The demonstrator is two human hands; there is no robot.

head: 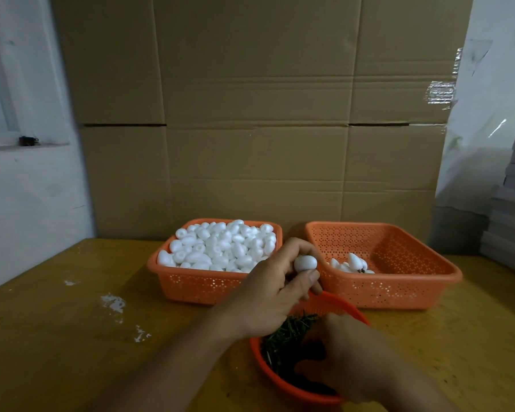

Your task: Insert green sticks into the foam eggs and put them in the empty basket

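Observation:
My left hand (275,288) pinches a white foam egg (305,263) between thumb and fingers, held up between the two square baskets. My right hand (342,355) reaches down into the round orange bowl (268,367) of green sticks (283,337), its fingers curled among them; whether it holds a stick is hidden. The left orange basket (197,288) is heaped with plain foam eggs (220,248). The right orange basket (399,289) holds several eggs (351,264) in its near left corner.
The baskets stand on a yellow wooden table (72,337) with white foam crumbs (113,303) on its left part. A tall cardboard sheet (256,114) rises behind. A stack of grey boards (509,218) sits at the right edge.

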